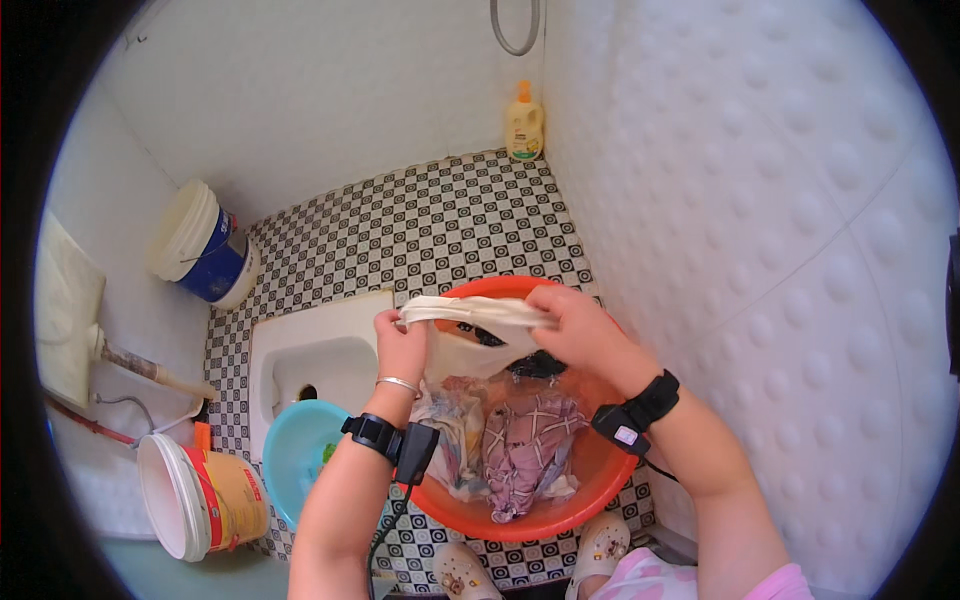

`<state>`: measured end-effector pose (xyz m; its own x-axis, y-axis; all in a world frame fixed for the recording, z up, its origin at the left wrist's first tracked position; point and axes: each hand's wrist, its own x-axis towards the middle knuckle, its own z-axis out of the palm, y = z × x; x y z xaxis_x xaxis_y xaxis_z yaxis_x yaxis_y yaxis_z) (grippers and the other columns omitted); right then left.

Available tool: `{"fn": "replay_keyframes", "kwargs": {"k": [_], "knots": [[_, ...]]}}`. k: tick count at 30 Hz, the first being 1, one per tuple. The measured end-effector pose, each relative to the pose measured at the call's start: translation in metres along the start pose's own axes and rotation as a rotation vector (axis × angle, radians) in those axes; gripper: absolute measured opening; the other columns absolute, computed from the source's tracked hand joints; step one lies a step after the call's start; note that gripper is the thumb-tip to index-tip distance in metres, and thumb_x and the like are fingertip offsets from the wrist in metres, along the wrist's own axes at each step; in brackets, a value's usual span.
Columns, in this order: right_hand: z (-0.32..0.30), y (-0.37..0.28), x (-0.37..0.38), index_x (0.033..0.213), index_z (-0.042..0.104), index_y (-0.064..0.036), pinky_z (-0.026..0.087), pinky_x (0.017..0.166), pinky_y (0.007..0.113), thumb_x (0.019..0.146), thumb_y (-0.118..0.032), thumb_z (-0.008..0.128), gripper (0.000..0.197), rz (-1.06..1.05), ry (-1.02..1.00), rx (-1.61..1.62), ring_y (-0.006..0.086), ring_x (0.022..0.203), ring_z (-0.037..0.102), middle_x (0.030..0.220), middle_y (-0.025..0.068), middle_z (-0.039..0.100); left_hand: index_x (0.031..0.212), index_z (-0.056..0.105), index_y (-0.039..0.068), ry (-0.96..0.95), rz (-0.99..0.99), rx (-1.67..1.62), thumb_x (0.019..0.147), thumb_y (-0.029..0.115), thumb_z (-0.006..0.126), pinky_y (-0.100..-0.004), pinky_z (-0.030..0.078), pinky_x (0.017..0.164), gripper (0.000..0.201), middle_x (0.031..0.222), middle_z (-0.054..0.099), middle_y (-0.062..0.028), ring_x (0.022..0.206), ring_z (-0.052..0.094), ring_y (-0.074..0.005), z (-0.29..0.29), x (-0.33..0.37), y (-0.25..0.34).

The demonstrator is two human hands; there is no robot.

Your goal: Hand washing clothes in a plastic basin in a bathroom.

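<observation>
Stretched between my two hands is a wet white garment [478, 312], its thick waistband-like edge pulled nearly level and its thin body hanging below. My left hand [402, 345] is closed on the left end of that edge, and my right hand [575, 325] grips the right end. Under it stands an orange-red basin [520, 532] with water in it. Inside lie a mauve cloth with pale crossing lines [520, 455], a pale patterned cloth [452, 425] and a black cloth [537, 366]. What kind of garment the white one is I cannot tell.
Left of the basin, a turquoise bowl [285, 460] overlaps a white squat toilet [262, 350]. A yellow-red bucket [235, 500] and a blue-white bucket [222, 265] stand by the left wall, near a pipe [140, 365]. A yellow pump bottle [523, 128] occupies the far corner. A dimpled wall [780, 250] rises close on the right.
</observation>
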<state>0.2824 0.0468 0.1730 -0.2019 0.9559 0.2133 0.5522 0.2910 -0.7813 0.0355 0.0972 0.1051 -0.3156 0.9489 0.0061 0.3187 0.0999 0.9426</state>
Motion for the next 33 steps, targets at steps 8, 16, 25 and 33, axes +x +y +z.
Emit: {"fn": "replay_keyframes", "kwargs": {"k": [8, 16, 25, 33], "knots": [[0.095, -0.009, -0.05, 0.117, 0.047, -0.0039, 0.045, 0.089, 0.038, 0.079, 0.001, 0.05, 0.039, -0.237, -0.403, 0.192, 0.0314, 0.106, 0.054, 0.106, 0.0183, 0.056, 0.113, 0.054, 0.005, -0.718, -0.587, -1.223, 0.095, 0.045, 0.036, -0.0409, 0.047, 0.088, 0.047, 0.108, 0.059, -0.0096, 0.099, 0.058, -0.0269, -0.019, -0.006, 0.004], [0.1, 0.017, -0.028, 0.122, 0.042, -0.0044, 0.045, 0.088, 0.03, 0.084, -0.002, 0.054, 0.04, 0.034, -0.032, 0.506, 0.0146, 0.102, 0.054, 0.106, 0.0083, 0.055, 0.12, 0.05, 0.001, -0.902, -0.414, -1.328, 0.093, 0.041, 0.034, -0.0441, 0.046, 0.091, 0.05, 0.116, 0.057, -0.0144, 0.106, 0.057, -0.0312, -0.048, -0.008, 0.056], [0.042, -0.024, -0.006, 0.117, 0.053, -0.0041, 0.043, 0.088, 0.026, 0.082, -0.008, 0.058, 0.036, 0.172, -0.422, 0.914, 0.0084, 0.098, 0.053, 0.108, 0.0013, 0.057, 0.12, 0.051, -0.002, -0.809, -0.574, -1.133, 0.096, 0.036, 0.033, -0.045, 0.045, 0.093, 0.049, 0.117, 0.059, -0.0171, 0.106, 0.058, -0.0329, -0.047, -0.006, 0.044], [0.005, 0.011, 0.004, 0.096, 0.052, -0.0079, 0.045, 0.08, 0.024, 0.092, -0.015, 0.055, 0.009, 0.239, -0.01, 1.04, 0.0076, 0.086, 0.054, 0.089, -0.0022, 0.056, 0.106, 0.055, 0.001, -0.838, -0.853, -0.891, 0.096, 0.026, 0.036, -0.0367, 0.055, 0.07, 0.033, 0.093, 0.061, -0.0134, 0.079, 0.062, -0.0255, -0.064, 0.026, -0.021]]}}
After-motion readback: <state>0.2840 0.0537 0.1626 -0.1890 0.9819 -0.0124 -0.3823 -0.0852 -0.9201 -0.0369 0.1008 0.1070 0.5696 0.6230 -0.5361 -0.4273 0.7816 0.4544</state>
